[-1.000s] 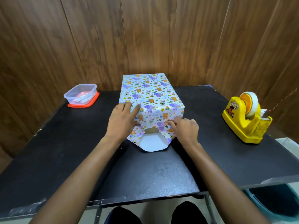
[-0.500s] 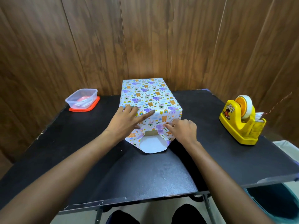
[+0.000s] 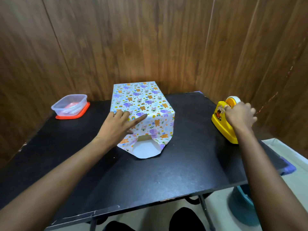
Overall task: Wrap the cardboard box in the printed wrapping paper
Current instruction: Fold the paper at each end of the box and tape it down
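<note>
One box (image 3: 144,138), long axis pointing away, open end just below the flat left hand (image 3: 116,127) pressing paper (image 3: 141,104); one dispenser (image 3: 221,129) under the right hand (image 3: 240,115), grip unclear.

White wrapping paper (image 3: 141,104) shows purple and orange animals; tape dispenser (image 3: 220,126) yellow, table (image 3: 150,177) black.

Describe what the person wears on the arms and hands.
Nothing is worn. The left hand and right hand are bare, with no gloves, rings or watch visible. The left forearm and right forearm are uncovered; no sleeve reaches into view.
</note>
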